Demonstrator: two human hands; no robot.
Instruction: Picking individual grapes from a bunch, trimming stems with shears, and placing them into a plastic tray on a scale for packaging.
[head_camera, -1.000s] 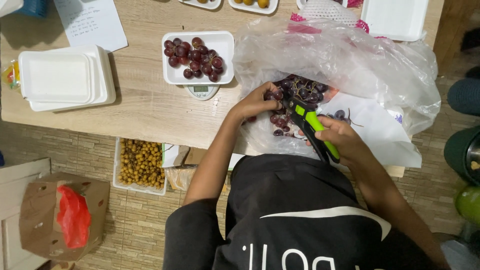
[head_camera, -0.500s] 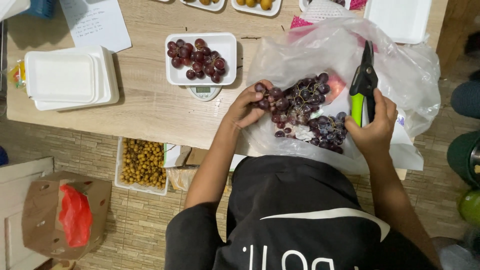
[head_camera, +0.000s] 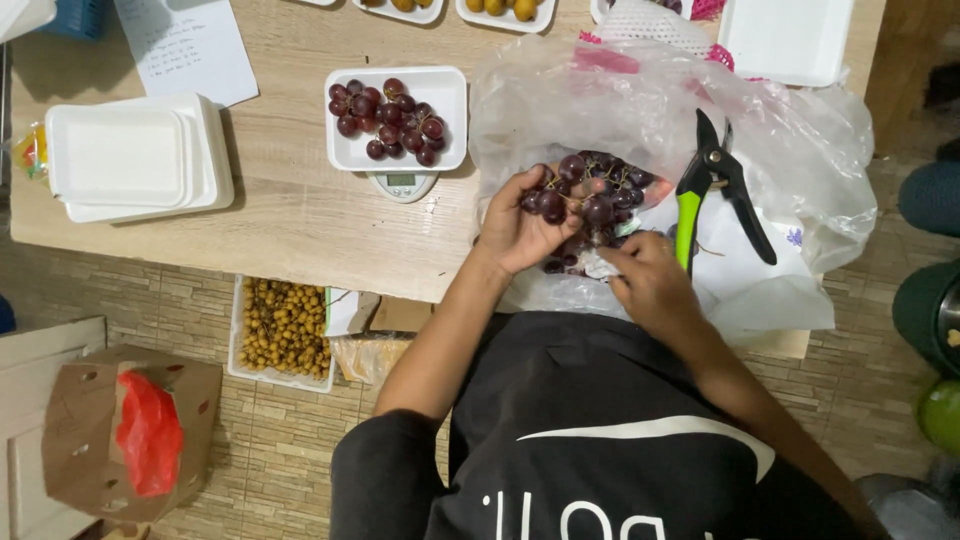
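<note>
Shears have left the right hand since half a second ago: then held upright in the fist, now the green-handled pruning shears (head_camera: 716, 185) lie on the clear plastic bag (head_camera: 800, 150), blades open, just right of the grapes. Right hand (head_camera: 650, 285) has dropped to the near edge of the bunch, fingers curled down into the fruit; whether it pinches a stem or a berry cannot be told.

Left hand (head_camera: 520, 225) closed round the left side of the dark grape bunch (head_camera: 590, 200), fingertips on the berries, lifting them slightly. Bunch sits on the bag at the near right part of the wooden table (head_camera: 290, 220).

Left of the bag: white foam tray of grapes (head_camera: 397, 118) resting on a small kitchen scale (head_camera: 402, 184). Further left, a stack of empty white trays (head_camera: 135, 158); a sheet of paper (head_camera: 185, 45) beyond it. More trays of fruit along the far edge.

On the floor, near left: crate of small yellow-brown fruit (head_camera: 282, 330), cardboard box with red plastic (head_camera: 135, 430).
</note>
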